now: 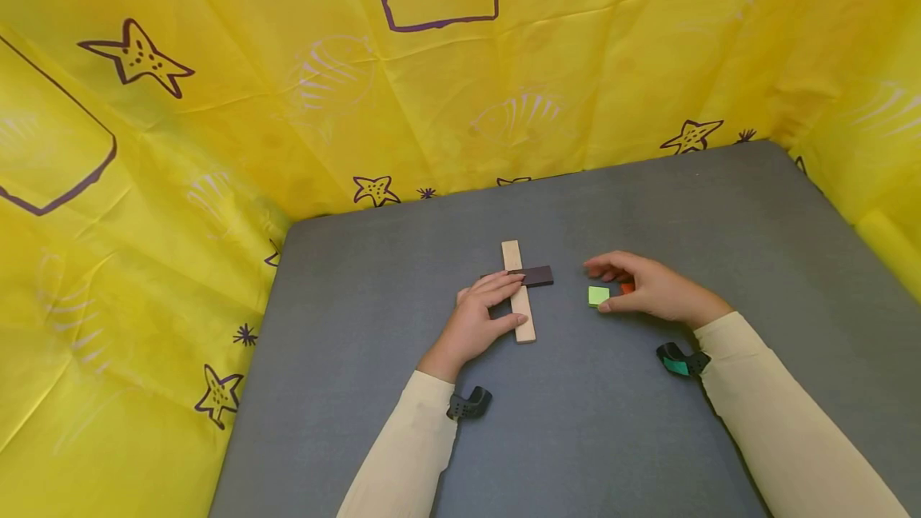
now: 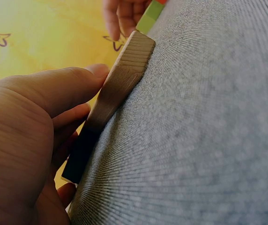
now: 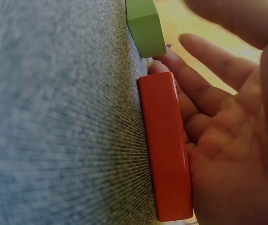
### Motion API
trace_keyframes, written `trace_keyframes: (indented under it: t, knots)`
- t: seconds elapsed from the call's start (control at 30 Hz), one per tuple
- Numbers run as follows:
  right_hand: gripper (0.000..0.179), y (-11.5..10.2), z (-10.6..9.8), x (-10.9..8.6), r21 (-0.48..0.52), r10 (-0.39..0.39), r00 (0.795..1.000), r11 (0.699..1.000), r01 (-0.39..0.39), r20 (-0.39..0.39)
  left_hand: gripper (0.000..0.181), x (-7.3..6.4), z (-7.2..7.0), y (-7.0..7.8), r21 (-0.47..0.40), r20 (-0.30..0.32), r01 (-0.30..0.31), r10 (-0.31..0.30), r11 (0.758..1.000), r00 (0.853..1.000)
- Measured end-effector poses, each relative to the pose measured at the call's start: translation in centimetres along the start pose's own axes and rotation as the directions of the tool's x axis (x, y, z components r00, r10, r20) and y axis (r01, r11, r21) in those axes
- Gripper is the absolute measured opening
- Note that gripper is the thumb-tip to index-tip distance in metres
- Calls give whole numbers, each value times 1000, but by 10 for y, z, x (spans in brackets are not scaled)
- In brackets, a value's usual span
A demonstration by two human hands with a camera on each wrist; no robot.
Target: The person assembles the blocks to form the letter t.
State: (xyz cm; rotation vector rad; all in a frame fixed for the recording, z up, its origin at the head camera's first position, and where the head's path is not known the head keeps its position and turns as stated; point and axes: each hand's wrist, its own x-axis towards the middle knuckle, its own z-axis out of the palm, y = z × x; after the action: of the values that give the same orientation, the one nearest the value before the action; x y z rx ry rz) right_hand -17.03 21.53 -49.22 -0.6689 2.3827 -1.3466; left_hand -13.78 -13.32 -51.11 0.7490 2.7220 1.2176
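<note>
My left hand point(image 1: 480, 316) lies over a pale wooden plank point(image 1: 524, 314) and a dark brown block point(image 1: 537, 276), which together form a cross. Its fingers rest across the dark block, and the thumb touches the plank near its close end. In the left wrist view the plank point(image 2: 120, 75) lies flat under the thumb; part of the dark block is hidden. Held around two blocks, my right hand point(image 1: 658, 288) has its fingers and thumb apart. A light green block point(image 1: 598, 296) sits near the thumb tip. Beside the palm lies a red block point(image 3: 167, 145), mostly covered in the head view.
The blocks lie on a grey cloth-covered table point(image 1: 576, 422). Yellow cloth point(image 1: 432, 118) with drawn starfish and shells rises behind the table and at both sides. A dark camera mount point(image 1: 469, 404) sits on the left wrist, another point(image 1: 682, 361) on the right.
</note>
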Motion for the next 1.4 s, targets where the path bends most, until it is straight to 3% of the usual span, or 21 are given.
trace_keyframes:
  t: [0.27, 0.53, 1.0, 1.4]
  knots:
    - [44, 0, 2, 1, -144, -33, 999, 989, 32, -4, 60, -1, 0, 0, 2, -4, -2, 2, 1000, 1000]
    - [34, -2, 4, 0, -141, -70, 997, 988, 63, -45, 60, 0, 1, -2, -3, -5, -5, 5, 1000, 1000]
    - [34, -16, 9, 3, -185, -136, 983, 976, 112, -124, 60, 0, 1, -2, -1, -9, -11, 11, 1000, 1000]
    - [38, -41, 26, -1, -182, -212, 976, 963, 199, -55, 60, 0, 1, -2, 11, -12, -10, 10, 1000, 1000]
